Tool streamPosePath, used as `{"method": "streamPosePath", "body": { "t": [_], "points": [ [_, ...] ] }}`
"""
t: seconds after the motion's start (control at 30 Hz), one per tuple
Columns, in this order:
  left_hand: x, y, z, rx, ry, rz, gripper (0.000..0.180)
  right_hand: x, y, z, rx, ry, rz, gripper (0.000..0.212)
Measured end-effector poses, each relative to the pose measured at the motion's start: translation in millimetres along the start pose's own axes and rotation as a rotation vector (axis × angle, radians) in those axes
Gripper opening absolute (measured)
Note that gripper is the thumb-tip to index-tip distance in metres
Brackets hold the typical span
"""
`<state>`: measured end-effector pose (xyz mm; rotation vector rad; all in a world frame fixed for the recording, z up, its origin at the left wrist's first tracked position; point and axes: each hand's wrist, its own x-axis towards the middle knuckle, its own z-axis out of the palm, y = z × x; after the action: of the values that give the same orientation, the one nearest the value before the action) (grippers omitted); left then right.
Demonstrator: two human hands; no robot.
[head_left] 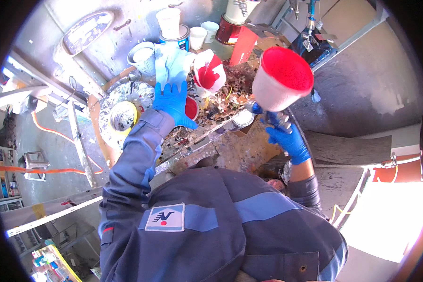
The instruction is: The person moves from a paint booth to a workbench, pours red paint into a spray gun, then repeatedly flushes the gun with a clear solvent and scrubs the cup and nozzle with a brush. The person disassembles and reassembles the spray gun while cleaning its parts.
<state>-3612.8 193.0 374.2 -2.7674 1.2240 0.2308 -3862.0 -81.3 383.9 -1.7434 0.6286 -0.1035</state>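
Observation:
My left hand [173, 103], in a blue glove, reaches over the paint-spattered bench with its fingers stretched out. Its fingertips meet the lower edge of a pale blue cloth [170, 65]; whether they press on it I cannot tell. Partly hidden beside that hand is a small container with red inside [191, 108]. A white cup streaked with red paint [208, 75] stands just right of the cloth. My gloved right hand [290, 142] is closed round a paint spray gun [282, 121]. On top of the gun sits a large whitish cup [286, 77], bright red inside.
Behind are a blue paint can [182, 38], a dark red can [229, 31] and pale cups [198, 37]. A yellow-rimmed container [124, 116] sits left on a spattered sheet. Another gun-like tool [309, 37] hangs at back right. An orange hose [47, 168] runs along the left.

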Motion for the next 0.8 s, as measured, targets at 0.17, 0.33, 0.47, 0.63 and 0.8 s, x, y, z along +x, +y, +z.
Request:
{"method": "streamPosePath", "body": {
  "t": [0.17,0.33,0.47,0.63,0.8],
  "points": [
    [9,11,-9,-0.056,-0.065,0.0,0.134,-1,48,30,0.169,-0.043,-0.151,0.019],
    [-29,20,-34,-0.276,0.049,-0.079,0.117,10,59,20,-0.053,-0.084,-0.498,0.029],
    [-90,18,-67,-0.787,0.445,-0.007,0.113,26,58,15,-0.105,-0.209,-0.543,0.039],
    [-151,46,-83,-1.731,0.829,-0.164,0.122,44,46,33,-0.142,-0.447,-0.566,0.047],
    [-190,72,-77,-1.89,1.122,-0.274,0.111,60,28,65,-0.28,-0.762,-0.684,0.057]
  ]
}}
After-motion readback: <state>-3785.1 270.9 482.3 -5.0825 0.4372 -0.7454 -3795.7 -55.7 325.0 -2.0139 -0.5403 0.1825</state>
